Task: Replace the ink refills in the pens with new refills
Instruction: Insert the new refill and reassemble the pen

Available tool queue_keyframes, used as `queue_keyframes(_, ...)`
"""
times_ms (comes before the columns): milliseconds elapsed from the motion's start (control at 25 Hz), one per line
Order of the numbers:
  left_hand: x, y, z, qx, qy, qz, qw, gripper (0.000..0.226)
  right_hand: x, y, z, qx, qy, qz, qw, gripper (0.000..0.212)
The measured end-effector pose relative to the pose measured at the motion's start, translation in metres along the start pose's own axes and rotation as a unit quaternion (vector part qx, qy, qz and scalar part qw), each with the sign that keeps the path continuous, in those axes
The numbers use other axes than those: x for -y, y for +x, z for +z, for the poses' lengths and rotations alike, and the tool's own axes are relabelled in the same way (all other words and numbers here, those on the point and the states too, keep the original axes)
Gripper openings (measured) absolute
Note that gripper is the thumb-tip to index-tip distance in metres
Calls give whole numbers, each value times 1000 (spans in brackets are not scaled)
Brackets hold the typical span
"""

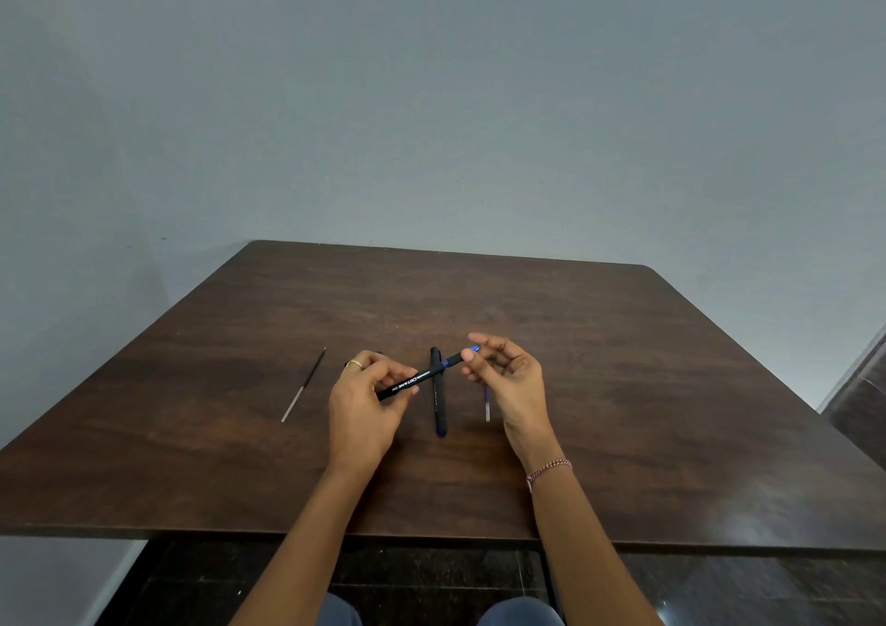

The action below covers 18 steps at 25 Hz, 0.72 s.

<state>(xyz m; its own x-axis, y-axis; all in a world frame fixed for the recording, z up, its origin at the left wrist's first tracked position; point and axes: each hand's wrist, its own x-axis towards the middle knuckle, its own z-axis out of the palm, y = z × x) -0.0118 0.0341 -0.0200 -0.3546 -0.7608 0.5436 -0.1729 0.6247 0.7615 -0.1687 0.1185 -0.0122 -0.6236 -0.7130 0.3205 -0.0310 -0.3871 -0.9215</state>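
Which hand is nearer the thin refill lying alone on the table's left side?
Left. The left hand, gripping the held pen, is just right of the refill; the right hand is farther right, beyond the second pen lying on the table.

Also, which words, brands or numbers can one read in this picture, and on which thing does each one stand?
"OCTANE Gel": white print on the barrel of the black plastic pen that the left hand holds.
A smaller white word next to "OCTANE" on that barrel: too small to read.
Faint print on the second black pen, which lies on the brown wooden table: too blurred to read.
No other text or number shows.
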Motion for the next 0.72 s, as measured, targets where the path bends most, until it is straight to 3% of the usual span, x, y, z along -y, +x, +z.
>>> queue_keyframes(200,-1,1,0,-1,-2,-3,1000,27,2,-3,2,44,17,15,999,38)
queue_keyframes(360,-2,0,1,-2,-4,-6,1000,28,6,0,0,43,119,10,992,57)
queue_keyframes(480,-2,0,0,6,2,0,1000,30,6,1,-4,50,180,22,982,52)
queue_keyframes(720,-2,0,0,19,12,2,1000,30,3,0,-3,54,171,30,983,48)
